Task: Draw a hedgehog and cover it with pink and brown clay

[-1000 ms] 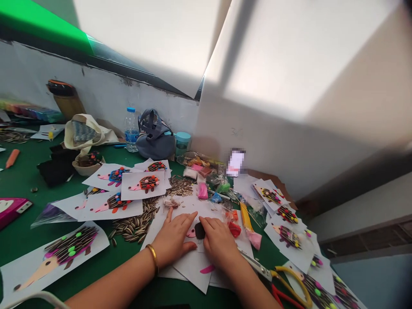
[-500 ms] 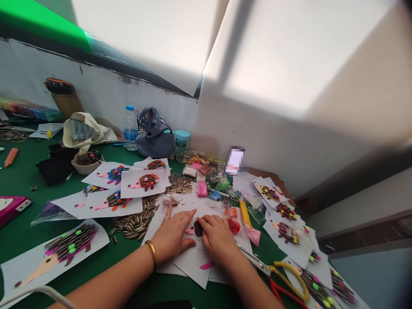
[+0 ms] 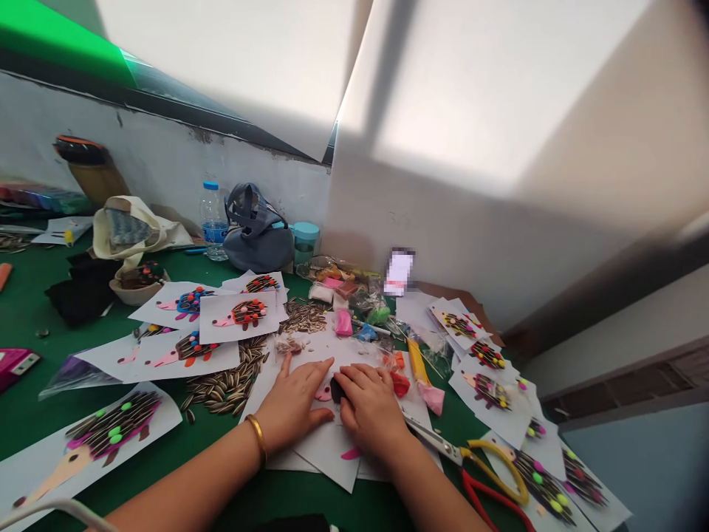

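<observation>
My left hand (image 3: 296,395) lies flat on a white sheet of paper (image 3: 318,351), fingers spread and thumb apart. A gold bangle (image 3: 256,437) circles that wrist. My right hand (image 3: 372,406) rests on the same sheet with its fingers extended over a dark, flattened piece (image 3: 336,390), which looks like modelling clay. Its fingertips press on the piece and partly cover it. Just left of the dark piece, a pink clay face (image 3: 324,394) shows between my hands. Another sheet with a magenta shape (image 3: 350,454) pokes out below. The right palm is hidden.
Sunflower seeds (image 3: 224,384) are heaped at the left. Hedgehog pictures (image 3: 238,318) lie on both sides. Scissors (image 3: 443,443) sit beside my right forearm. Clay packets (image 3: 343,322) clutter the back, near a phone (image 3: 399,272), a water bottle (image 3: 213,222) and a blue-grey bag (image 3: 258,240).
The view has shifted slightly, so the scene sits a little further left. My right fingers now cover more of the dark piece; my left hand stays flat on the paper.
</observation>
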{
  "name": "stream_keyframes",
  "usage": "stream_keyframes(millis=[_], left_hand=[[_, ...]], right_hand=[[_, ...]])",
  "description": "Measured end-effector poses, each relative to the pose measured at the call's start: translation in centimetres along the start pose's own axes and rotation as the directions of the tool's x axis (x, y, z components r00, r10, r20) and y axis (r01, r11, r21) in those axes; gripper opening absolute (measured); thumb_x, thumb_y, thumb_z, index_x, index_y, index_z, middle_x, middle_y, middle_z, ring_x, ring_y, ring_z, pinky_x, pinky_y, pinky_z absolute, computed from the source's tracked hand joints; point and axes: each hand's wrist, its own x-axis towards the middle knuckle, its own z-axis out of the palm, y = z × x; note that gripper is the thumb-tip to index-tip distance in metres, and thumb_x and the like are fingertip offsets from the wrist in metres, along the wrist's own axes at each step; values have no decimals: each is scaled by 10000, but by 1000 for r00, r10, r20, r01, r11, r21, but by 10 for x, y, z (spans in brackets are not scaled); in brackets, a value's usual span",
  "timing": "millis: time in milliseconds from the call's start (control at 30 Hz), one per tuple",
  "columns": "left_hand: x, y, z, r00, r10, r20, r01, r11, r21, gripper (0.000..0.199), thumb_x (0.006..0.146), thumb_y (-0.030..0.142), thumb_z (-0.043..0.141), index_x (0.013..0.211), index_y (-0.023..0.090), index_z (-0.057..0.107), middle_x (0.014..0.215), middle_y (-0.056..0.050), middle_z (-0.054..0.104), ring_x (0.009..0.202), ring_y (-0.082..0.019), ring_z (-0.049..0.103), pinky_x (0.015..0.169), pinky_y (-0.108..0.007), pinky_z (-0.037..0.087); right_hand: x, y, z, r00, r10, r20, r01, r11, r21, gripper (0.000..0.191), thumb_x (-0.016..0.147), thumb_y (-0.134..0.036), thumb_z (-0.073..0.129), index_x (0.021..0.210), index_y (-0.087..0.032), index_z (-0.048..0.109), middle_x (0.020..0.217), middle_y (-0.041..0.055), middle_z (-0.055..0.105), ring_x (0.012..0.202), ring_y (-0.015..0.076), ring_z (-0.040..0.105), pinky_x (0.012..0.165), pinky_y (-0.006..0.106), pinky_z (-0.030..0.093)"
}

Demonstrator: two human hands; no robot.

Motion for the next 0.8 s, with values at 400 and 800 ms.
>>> stream_keyframes(millis=[400, 800], left_hand=[[1, 1, 0, 1000, 1, -7, -1, 1000, 8, 706, 821, 360, 642, 1446, 257, 330, 1371, -95, 558, 1290, -280, 495, 1163, -617, 52], [1, 2, -2, 1000, -9, 1, 9, 1000, 4, 731, 805, 357, 670, 1448, 271, 334, 1361, -96, 566, 1287, -274, 496, 1165, -608, 45]], right_hand=[[1, -3, 4, 999, -16, 28, 15, 1000, 7, 375, 868, -260, 555, 1227, -335, 634, 1413, -1, 528, 1292, 241, 407, 1051, 427, 267], [1, -1, 10, 999, 44, -3, -44, 999, 3, 420, 855, -256, 547, 1262, -342, 605, 1426, 1, 506, 1299, 250, 388, 1043, 445, 278]])
